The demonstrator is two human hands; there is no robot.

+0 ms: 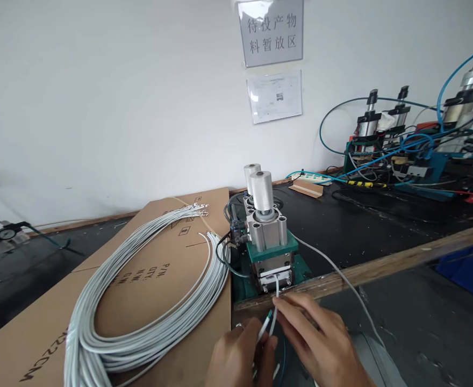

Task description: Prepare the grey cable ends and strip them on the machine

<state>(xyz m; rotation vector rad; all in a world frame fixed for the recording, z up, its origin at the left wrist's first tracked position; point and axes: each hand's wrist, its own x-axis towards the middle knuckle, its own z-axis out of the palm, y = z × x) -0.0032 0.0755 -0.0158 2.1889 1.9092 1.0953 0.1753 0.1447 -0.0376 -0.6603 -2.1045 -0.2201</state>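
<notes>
My left hand [238, 355] is closed around a white cable [265, 325], whose stripped end shows a green tip pointing up. My right hand [317, 338] pinches a second white cable strand [277, 287] between thumb and fingertips. That strand runs up into the front jaw of a small pneumatic machine [266, 231] with a green plate and knurled silver knobs. Its lower part passes down between my hands, partly hidden by the fingers. Both hands are just in front of the machine, at the bench edge.
A large coil of white cables [111, 274] lies on flattened cardboard [148, 293] to the left. Several pneumatic machines [381, 129] with blue hoses stand at the back right. A wooden strip [381, 262] edges the black bench. A thin grey cord [337, 266] hangs over it.
</notes>
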